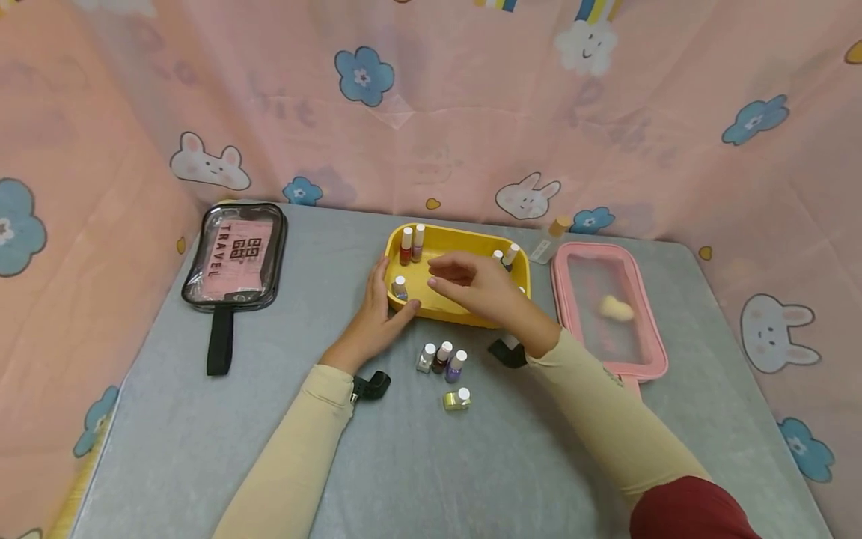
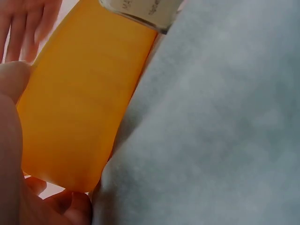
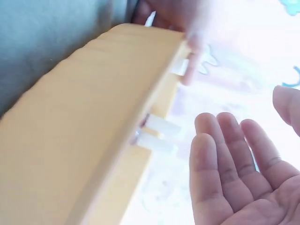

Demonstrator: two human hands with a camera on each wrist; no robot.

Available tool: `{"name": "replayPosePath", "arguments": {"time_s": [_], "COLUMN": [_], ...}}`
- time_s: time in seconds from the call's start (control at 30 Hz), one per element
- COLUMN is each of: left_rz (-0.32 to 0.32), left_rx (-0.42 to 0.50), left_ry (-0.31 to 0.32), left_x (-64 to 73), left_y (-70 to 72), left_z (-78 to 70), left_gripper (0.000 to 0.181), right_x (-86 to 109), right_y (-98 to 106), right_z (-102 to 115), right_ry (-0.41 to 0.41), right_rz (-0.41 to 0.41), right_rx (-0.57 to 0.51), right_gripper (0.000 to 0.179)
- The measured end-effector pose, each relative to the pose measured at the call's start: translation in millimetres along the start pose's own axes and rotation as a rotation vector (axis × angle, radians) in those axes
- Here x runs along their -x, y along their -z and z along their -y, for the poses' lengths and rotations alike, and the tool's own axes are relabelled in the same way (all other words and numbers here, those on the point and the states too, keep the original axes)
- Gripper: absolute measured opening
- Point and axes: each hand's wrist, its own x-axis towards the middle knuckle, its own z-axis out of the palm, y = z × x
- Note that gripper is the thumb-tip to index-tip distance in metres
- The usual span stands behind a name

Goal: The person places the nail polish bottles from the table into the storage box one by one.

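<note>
Pink cloth [image 1: 465, 135] with blue flowers and rabbit faces hangs behind the grey tabletop [image 1: 168, 434]. Toward the far edge of it stands a yellow tray [image 1: 458, 239], and my left grip [image 1: 377, 314] holds it by the left front corner, with the fingers along the outer end and the thumb at the front wall. My right grip [image 1: 481, 284] is above the tray and holds nothing; its fingers are lightly curved, with a gap between them and the thumb. Inside the tray, a red bottle [image 1: 405, 252] and a pale lilac bottle [image 1: 417, 245] are side by side at the left back, one small bottle [image 1: 400, 289] is at the left front, and white-capped bottles [image 1: 509, 258] are at the right end. Between my arms, a clear bottle [image 1: 425, 361], a dark bottle [image 1: 441, 360] and a purple bottle [image 1: 455, 368] make a close row; a yellow bottle [image 1: 456, 402] is nearer to me. At left lies a black-edged pouch [image 1: 232, 258], at right a pink pouch [image 1: 586, 307].
</note>
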Motion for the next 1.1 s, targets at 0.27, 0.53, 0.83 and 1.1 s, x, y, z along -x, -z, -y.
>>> {"name": "replayPosePath", "arguments": {"time_s": [0.27, 0.53, 0.83, 1.1], "left_rz": [-0.001, -0.003, 0.01, 0.017], "left_rx": [0.029, 0.032, 0.042, 0.041], "left_ry": [0.037, 0.03, 0.035, 0.03], "left_x": [0.4, 1.1, 0.6, 0.9], "left_y": [2.4, 3.1, 3.2, 0.5], "left_z": [0.3, 0.8, -1.8, -2.3], "left_gripper": [0.097, 0.096, 0.096, 0.097], "right_x": [64.9, 101.8, 103.4, 104.9], "right_y": [7.3, -20.2, -36.7, -34.1], "right_z": [-12.3, -30.9, -46.6, -47.3], "right_ry": [0.048, 0.091, 0.125, 0.156], "right_rz": [-0.035, -0.038, -0.122, -0.132], "right_rx": [0.025, 0.042, -0.027, -0.005], "right_gripper": [0.038, 0.034, 0.016, 0.013]}}
